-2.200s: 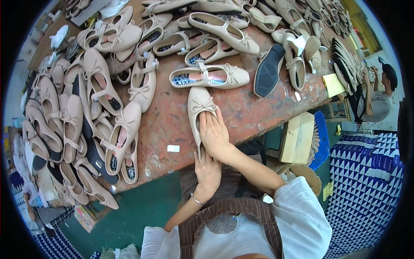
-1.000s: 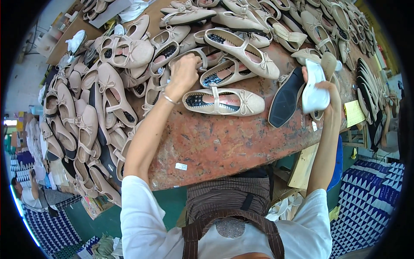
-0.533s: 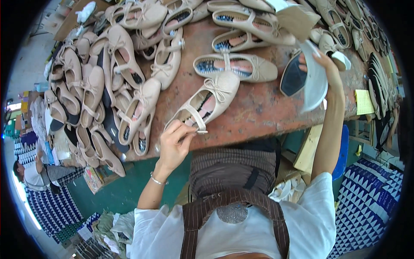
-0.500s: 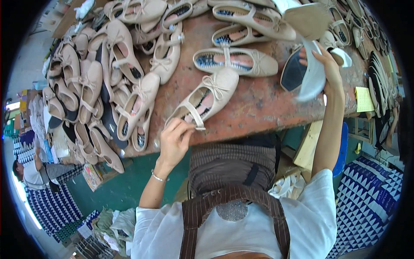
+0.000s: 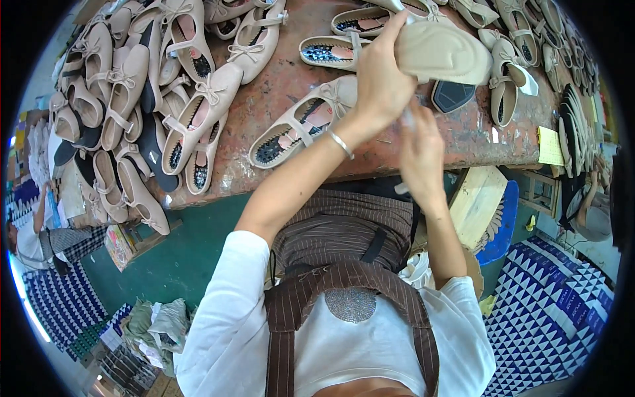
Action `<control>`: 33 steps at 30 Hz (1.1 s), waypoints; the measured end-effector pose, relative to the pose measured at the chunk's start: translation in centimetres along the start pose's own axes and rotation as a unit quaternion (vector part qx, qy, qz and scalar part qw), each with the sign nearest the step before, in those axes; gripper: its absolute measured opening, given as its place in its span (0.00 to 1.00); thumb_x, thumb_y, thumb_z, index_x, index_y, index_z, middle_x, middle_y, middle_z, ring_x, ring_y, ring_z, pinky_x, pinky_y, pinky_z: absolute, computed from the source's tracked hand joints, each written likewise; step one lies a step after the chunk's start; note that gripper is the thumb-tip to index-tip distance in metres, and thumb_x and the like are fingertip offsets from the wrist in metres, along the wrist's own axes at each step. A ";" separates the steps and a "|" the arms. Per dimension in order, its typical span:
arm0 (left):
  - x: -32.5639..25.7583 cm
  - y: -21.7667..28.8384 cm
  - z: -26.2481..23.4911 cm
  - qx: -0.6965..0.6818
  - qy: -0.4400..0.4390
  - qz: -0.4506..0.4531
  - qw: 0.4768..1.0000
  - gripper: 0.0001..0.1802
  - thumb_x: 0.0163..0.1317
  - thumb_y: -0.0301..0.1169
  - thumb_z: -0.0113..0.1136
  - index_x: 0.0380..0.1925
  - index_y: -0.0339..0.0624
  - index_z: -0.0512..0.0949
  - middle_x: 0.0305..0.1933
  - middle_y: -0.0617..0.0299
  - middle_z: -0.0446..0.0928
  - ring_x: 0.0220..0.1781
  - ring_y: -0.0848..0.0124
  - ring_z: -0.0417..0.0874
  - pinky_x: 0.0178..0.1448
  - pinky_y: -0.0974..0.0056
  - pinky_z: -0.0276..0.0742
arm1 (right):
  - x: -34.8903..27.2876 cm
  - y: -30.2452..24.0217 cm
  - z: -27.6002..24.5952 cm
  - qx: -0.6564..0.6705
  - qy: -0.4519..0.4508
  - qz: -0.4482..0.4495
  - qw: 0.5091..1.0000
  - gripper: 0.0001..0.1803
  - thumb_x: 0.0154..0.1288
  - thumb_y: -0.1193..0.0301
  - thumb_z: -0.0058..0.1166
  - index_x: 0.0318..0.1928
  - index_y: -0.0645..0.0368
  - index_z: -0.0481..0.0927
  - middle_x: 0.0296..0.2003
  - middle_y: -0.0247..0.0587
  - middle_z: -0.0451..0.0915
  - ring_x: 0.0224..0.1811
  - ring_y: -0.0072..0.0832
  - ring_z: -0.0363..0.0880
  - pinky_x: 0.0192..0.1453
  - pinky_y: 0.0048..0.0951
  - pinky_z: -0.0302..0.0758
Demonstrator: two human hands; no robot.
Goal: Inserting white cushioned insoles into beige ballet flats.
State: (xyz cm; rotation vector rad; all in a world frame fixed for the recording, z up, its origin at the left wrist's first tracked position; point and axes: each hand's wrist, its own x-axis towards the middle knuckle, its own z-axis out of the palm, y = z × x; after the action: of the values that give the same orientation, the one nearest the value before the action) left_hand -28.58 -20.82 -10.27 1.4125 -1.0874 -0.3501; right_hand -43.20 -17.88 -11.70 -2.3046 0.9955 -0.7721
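My left hand point(image 5: 385, 83) reaches across to the right, closed on the left end of a beige padded insole point(image 5: 444, 54) above the table. My right hand point(image 5: 423, 149) is just below it, near the table's front edge, its fingers smeared by motion. A small whitish bit shows beside the right palm, too blurred to name. Left of the hands lies a beige strap shoe point(image 5: 304, 126) with a bow, its toe partly behind my left forearm. Under the insole, a dark angular pad point(image 5: 454, 95) rests on the table.
Many beige shoes point(image 5: 126, 86) are heaped on the left of the worn reddish table point(image 5: 284, 89). More shoes point(image 5: 512, 40) lie at the back and right. A yellow paper pad point(image 5: 550, 145) sits at the right edge, near stacked insoles point(image 5: 574, 126). A blue stool point(image 5: 501, 225) stands below.
My left hand has left the shoe's strap and moved right onto the insole. My right hand has come down and left from the white curved sheet. The view has shifted slightly.
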 end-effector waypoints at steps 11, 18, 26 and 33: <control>5.3 -2.9 -14.2 -0.101 0.050 -0.200 0.973 0.38 0.58 0.36 0.71 0.65 0.37 0.64 0.65 0.42 0.68 0.64 0.52 0.74 0.56 0.45 0.79 | -1.5 5.5 -8.8 0.325 0.047 0.321 0.888 0.28 0.80 0.55 0.37 0.60 0.69 0.74 0.50 0.48 0.81 0.44 0.27 0.81 0.49 0.26 0.76; -16.4 -0.8 -15.0 0.343 -0.060 -0.118 0.930 0.19 0.51 0.32 0.73 0.42 0.37 0.82 0.37 0.56 0.79 0.42 0.56 0.77 0.48 0.56 0.73 | 1.7 -0.3 -2.8 0.014 -0.133 -0.163 0.977 0.19 0.58 0.77 0.62 0.51 0.58 0.85 0.51 0.46 0.80 0.52 0.42 0.76 0.60 0.37 0.72; -18.2 -1.9 -18.9 0.326 -0.079 0.000 0.942 0.10 0.48 0.24 0.72 0.32 0.44 0.86 0.33 0.62 0.78 0.36 0.62 0.76 0.43 0.60 0.70 | 1.8 -2.3 4.1 0.053 -0.219 -0.248 0.942 0.13 0.47 0.80 0.60 0.35 0.59 0.88 0.45 0.40 0.84 0.50 0.38 0.79 0.57 0.39 0.75; -20.0 -2.8 -19.2 0.242 0.131 -0.299 0.914 0.32 0.56 0.31 0.74 0.60 0.34 0.75 0.40 0.61 0.68 0.28 0.79 0.73 0.29 0.73 0.73 | 1.0 -4.7 9.3 0.123 -0.230 -0.251 0.932 0.10 0.48 0.79 0.59 0.34 0.61 0.87 0.44 0.42 0.84 0.50 0.39 0.80 0.57 0.38 0.75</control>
State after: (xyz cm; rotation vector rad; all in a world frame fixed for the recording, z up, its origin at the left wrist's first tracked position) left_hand -22.95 5.67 -16.90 2.1708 -0.5100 -0.3189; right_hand -34.14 -13.71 -14.97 -2.3696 0.0904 -0.4615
